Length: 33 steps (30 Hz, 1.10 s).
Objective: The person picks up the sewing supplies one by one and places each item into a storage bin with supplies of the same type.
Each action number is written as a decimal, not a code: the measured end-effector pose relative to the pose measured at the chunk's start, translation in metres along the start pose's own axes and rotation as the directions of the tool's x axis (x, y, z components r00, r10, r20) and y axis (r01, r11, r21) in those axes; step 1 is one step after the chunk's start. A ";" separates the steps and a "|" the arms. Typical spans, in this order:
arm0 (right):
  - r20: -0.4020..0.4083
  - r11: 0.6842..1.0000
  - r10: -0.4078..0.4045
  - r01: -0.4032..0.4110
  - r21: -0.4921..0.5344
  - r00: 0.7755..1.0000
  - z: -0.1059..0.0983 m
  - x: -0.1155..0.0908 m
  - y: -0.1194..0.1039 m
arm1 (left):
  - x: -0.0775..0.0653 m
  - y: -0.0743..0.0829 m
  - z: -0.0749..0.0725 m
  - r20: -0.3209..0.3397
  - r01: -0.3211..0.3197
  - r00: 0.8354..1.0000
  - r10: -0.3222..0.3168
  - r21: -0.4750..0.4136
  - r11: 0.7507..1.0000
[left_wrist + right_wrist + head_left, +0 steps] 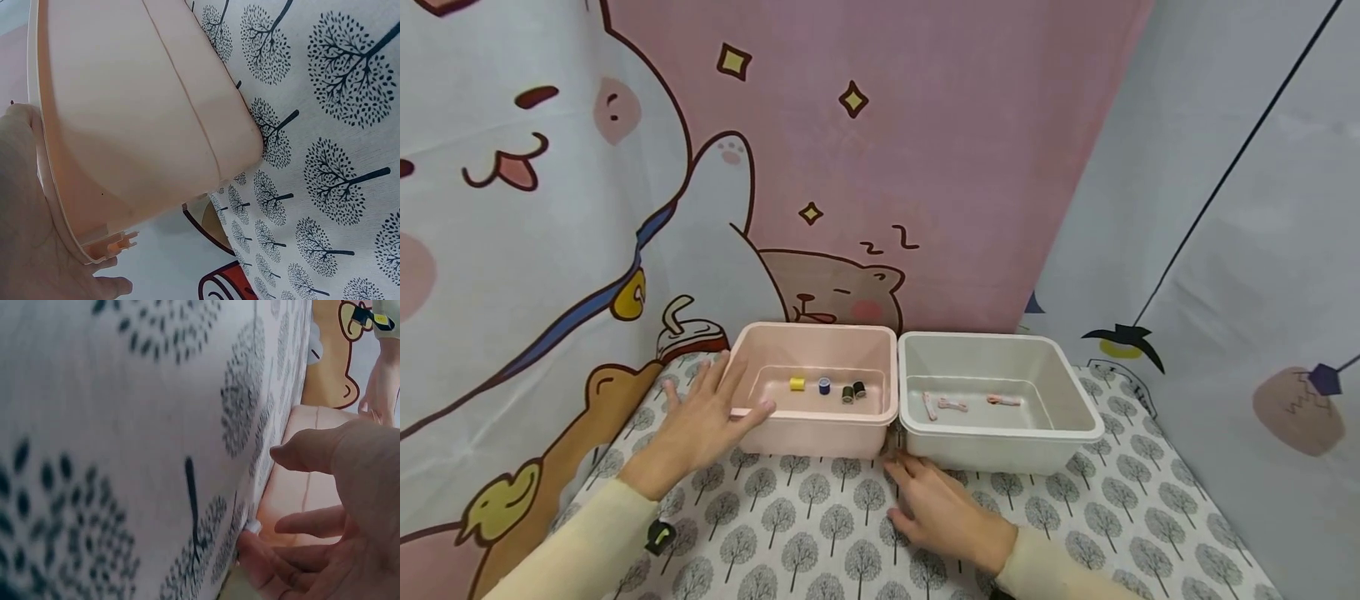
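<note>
My left hand [703,417] rests on the left front corner of the pink bin [820,433], fingers spread and nearly straight. In the left wrist view, the hand [37,231] lies over that bin's rim. My right hand [936,504] is low in front of the gap between the two bins, close over the tablecloth. The right wrist view shows its fingers loosely bent, the thumb apart, and a small whitish thing [252,527] by one fingertip. Inside the pink bin are a yellow spool [797,384], a blue spool [824,386] and two dark spools [847,394].
Right beside the pink bin stands a white bin [1000,450], with several small pink-and-white bundles [952,405] on its floor. Both bins sit on a tree-print tablecloth [797,533]. A cartoon-print curtain [970,167] hangs behind and along the sides.
</note>
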State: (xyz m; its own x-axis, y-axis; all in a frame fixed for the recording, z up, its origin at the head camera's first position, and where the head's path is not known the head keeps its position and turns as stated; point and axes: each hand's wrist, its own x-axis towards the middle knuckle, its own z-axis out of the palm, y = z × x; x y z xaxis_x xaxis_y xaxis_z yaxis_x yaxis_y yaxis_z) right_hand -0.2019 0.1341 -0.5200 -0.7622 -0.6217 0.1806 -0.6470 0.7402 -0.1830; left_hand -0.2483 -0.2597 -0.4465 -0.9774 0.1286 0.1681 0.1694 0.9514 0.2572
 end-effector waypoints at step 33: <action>0.064 0.967 -0.164 0.148 0.206 0.984 0.001 -0.005 0.026 | 0.000 0.001 -0.001 0.000 0.010 1.000 -0.010 -0.005 1.000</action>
State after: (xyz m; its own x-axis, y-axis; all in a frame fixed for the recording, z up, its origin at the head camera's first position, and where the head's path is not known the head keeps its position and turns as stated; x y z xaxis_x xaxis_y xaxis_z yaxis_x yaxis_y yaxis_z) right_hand -0.2154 0.1563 -0.5262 -0.6454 -0.7498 0.1457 -0.7427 0.5715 -0.3490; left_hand -0.2476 -0.2587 -0.4457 -0.9790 0.1195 0.1653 0.1607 0.9510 0.2640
